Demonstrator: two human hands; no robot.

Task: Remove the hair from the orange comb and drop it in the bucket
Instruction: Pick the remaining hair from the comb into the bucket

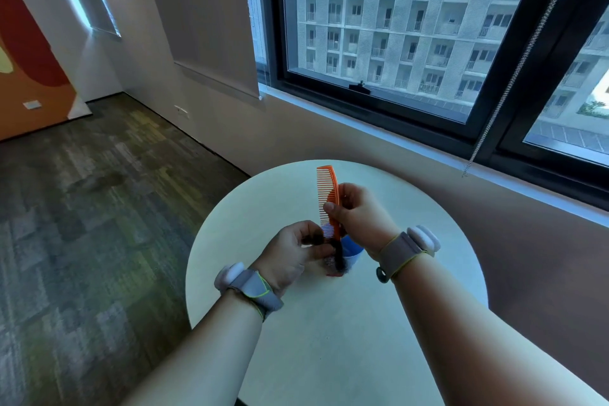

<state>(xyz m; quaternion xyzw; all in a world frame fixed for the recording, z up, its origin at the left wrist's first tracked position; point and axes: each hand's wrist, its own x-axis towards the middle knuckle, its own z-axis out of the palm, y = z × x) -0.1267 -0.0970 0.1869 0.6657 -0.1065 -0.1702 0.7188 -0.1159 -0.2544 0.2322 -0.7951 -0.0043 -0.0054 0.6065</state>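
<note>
Hair (339, 262), dark and tangled, is judged light, soft and clingy, best pinched close to the teeth and drawn off along them rather than across. It is caught at the lower end of the orange comb (333, 204), below the right hand's hold. The comb, judged stiff and light, is held upright over the round table (329, 323), gripped at its spine by the right hand (357, 217), thumb across the front. A tuft is pinched in the curled fingers of the left hand (296, 252), just beside the teeth. Beneath both grips a blue bucket (351, 252) is partly seen. Both wrists are raised, forearms converging.
</note>
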